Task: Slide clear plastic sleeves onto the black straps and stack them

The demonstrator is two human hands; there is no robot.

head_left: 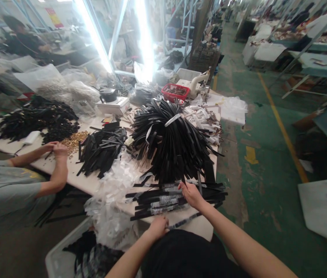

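Observation:
A big tied bundle of black straps (pixel 169 143) spreads over the table, with a white band (pixel 172 119) around it. My right hand (pixel 191 195) is closed at the bundle's front edge, thumb and fingers pinching the end of a black strap. Under and beside that hand lie several flat black straps (pixel 149 204) with clear plastic wrap on them. Closer to my body, my left hand (pixel 159 227) is closed at the end of a single wrapped strap (pixel 184 221) along the table's front edge. Its fingertips are partly hidden.
Crumpled clear plastic (pixel 108 208) hangs over the table edge above a white bin (pixel 53 247) of black pieces. Left of me a co-worker's hands (pixel 59 148) work beside gold fittings (pixel 76 143). A red basket (pixel 175 92) and a cream machine (pixel 200 83) stand at the back.

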